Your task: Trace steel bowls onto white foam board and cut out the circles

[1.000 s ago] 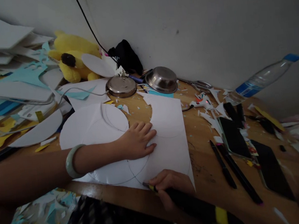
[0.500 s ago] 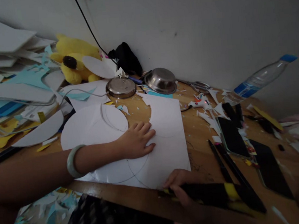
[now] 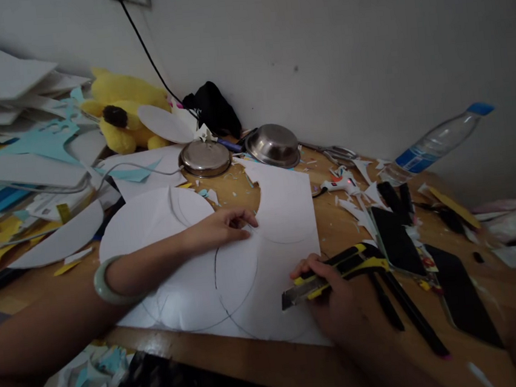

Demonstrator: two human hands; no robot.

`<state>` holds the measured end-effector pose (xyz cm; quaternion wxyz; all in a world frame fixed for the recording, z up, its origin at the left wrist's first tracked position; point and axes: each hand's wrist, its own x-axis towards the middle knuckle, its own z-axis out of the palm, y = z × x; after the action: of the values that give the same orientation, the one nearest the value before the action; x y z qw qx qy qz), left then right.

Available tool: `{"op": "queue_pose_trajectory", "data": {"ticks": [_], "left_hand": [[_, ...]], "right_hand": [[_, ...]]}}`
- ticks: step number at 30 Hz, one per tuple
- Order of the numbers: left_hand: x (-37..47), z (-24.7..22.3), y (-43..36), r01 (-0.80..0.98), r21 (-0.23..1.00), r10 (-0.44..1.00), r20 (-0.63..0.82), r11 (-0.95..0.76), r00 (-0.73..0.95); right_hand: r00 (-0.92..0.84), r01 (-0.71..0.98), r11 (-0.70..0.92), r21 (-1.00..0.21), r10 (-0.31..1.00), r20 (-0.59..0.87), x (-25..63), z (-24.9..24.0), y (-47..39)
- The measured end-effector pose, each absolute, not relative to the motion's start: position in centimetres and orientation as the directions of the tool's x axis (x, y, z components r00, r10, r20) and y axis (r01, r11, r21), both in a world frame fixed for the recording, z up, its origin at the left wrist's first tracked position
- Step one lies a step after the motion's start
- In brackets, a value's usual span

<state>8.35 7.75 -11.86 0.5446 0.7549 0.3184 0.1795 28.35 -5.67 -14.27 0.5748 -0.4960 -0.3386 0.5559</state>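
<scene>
A white sheet (image 3: 282,215) with pencilled curves and a round cut-out in its far edge lies at the table's front. My left hand (image 3: 227,225), with a pale green bangle (image 3: 107,284) on the wrist, is curled at the cut-out's edge, thumb and fingers pinching the sheet there. My right hand (image 3: 328,284) is wrapped round a yellow and black box cutter (image 3: 338,268). Its blade is out, pointing left just above the sheet's right part. A white round-edged piece (image 3: 137,223) lies left of the cut-out, partly behind my left forearm.
Behind the sheet stand a round metal lid (image 3: 204,159) and an upturned steel bowl (image 3: 274,146). A glue gun (image 3: 343,184), two phones (image 3: 397,241), a black pen (image 3: 415,312) and a tilted plastic bottle (image 3: 435,143) are on the right. A yellow plush toy (image 3: 129,108) and scraps crowd the left.
My left hand has gone from lying flat with spread fingers to a curled pinch. My right hand has risen from the table's front edge, turning the box cutter's blade over the sheet.
</scene>
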Motion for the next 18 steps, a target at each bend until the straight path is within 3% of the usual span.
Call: {"op": "queue_pose_trajectory", "data": {"ticks": [9, 13, 18], "left_hand": [[7.9, -11.4, 8.0, 0.169, 0.984, 0.711, -0.156, 0.054, 0.686], [8.2, -11.8, 7.9, 0.311, 0.939, 0.684, -0.132, -0.145, 0.717], [8.7, -12.0, 7.6, 0.436, 0.846, 0.696, -0.113, -0.307, 0.709]], "right_hand": [[0.038, -0.309, -0.107, -0.945, 0.992, -0.124, 28.6, -13.9, -6.5], [0.078, -0.248, -0.143, -0.958, 0.983, -0.167, 28.7, -14.3, -6.2], [0.156, -0.336, -0.241, -0.911, 0.939, -0.306, 28.4, -14.1, -5.3]]}}
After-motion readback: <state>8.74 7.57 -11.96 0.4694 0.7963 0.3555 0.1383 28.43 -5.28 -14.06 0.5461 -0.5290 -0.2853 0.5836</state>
